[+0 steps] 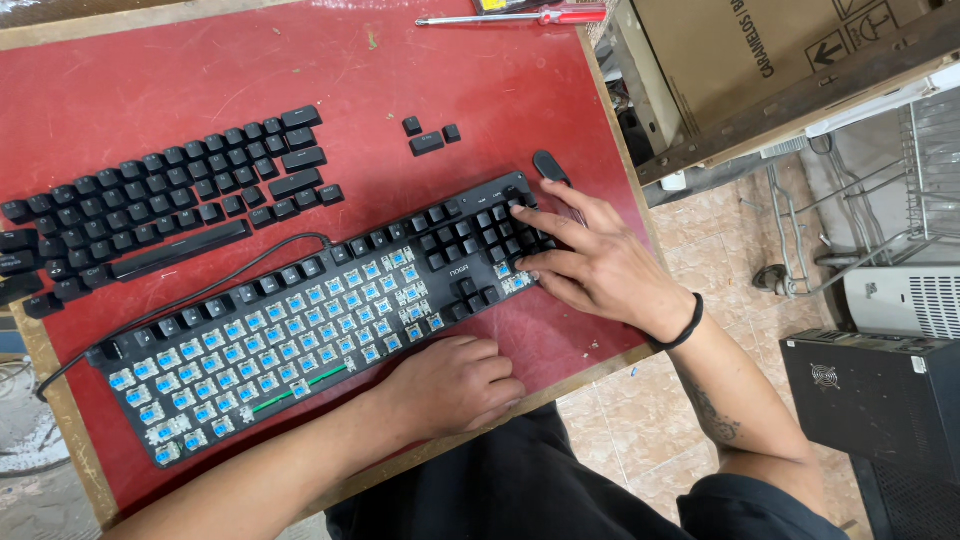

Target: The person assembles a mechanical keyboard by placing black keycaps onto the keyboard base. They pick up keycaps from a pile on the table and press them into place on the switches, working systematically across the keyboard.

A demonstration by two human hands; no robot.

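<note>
A black mechanical keyboard (pixel 300 320) lies slanted on a red table (pixel 200 70), most of its keycaps off and blue switches showing. My right hand (pixel 590 262) rests on the keyboard's right end, fingers on the remaining black number-pad keycaps. My left hand (pixel 455 385) is curled into a loose fist on the table at the keyboard's near edge, holding nothing visible. Removed black keycaps (pixel 165 205) are laid out in rows to the upper left. Three loose keycaps (pixel 430 135) sit above the keyboard.
A red-handled screwdriver (pixel 520 16) lies at the table's far edge. A small black oval piece (pixel 550 165) sits by the keyboard's top right corner. Cardboard box (pixel 760 50), wire rack (pixel 900 190) and black computer case (pixel 880 395) stand on the tiled floor at right.
</note>
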